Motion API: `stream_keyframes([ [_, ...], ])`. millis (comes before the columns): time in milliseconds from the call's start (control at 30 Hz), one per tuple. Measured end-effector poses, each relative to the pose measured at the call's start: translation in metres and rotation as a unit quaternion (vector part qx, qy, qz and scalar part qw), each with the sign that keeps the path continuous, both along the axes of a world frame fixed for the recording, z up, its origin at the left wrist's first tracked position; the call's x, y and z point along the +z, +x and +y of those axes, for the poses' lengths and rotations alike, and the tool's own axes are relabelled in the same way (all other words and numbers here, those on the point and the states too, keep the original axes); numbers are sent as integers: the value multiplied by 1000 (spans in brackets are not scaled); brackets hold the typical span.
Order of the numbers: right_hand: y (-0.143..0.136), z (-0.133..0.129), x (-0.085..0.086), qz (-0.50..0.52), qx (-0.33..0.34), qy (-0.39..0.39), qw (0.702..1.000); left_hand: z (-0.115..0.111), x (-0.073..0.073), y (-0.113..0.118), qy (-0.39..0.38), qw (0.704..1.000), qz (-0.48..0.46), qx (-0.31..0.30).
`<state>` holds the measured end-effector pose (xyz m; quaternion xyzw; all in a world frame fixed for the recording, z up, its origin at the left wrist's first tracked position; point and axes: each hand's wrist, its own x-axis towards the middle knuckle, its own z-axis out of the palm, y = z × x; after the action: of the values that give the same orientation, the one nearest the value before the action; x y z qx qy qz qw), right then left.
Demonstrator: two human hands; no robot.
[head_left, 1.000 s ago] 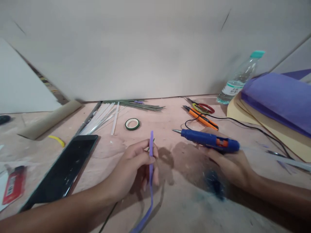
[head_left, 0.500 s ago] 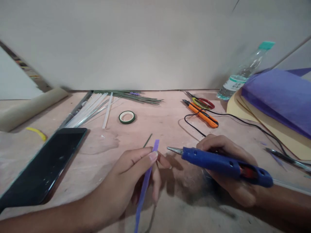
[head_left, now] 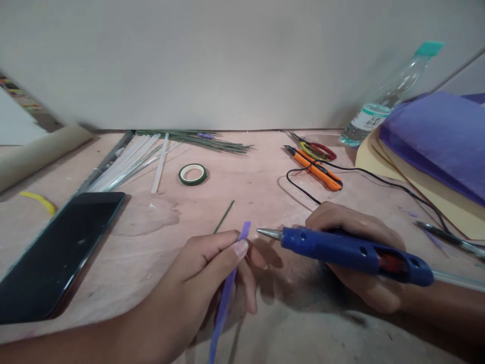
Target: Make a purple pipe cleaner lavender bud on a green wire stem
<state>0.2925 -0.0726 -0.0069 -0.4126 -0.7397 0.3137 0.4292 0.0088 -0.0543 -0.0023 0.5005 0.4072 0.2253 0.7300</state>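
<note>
Between the thumb and forefinger of my left hand [head_left: 220,268] a narrow purple paper strip [head_left: 224,303] is pinched. Its short top end sticks up past the thumb, and its long end hangs down out of view. A thin green stem [head_left: 225,216] comes out behind the same fingers; how it is held is hidden. My right hand [head_left: 359,237] is wrapped round a blue hot glue gun [head_left: 329,247], which has a clear glue stick [head_left: 458,279] in its rear. The metal nozzle points left, close to the strip's top end but apart from it.
A phone [head_left: 64,247] lies at left, near white glue sticks [head_left: 127,162] and green tape [head_left: 192,174]. Green stems [head_left: 197,140] lie along the wall. An orange cutter [head_left: 318,169], scissors [head_left: 316,150], a black cord [head_left: 379,174], a bottle [head_left: 379,111] and purple paper [head_left: 439,136] are at right.
The glue gun's nozzle has come slightly nearer the purple strip's top end. The camera view has shifted a little, and both hands keep their holds.
</note>
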Motion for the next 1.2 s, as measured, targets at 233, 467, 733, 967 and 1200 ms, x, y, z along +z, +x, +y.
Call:
stream_keyframes([
  [233,1,-1,1,-6,40,20,999,-2,5,3,51,998,20,-3],
  [467,0,-4,1,-16,13,-5,1000,0,8,3,97,993,65,-17],
  [733,1,1,-1,-36,33,18,999,0,13,4,130,988,68,-36],
  [967,-1,2,5,-36,22,8,999,0,10,4,161,983,84,-36],
  [1200,-3,-1,2,-23,7,-22,999,0,8,4,132,989,54,-34],
])
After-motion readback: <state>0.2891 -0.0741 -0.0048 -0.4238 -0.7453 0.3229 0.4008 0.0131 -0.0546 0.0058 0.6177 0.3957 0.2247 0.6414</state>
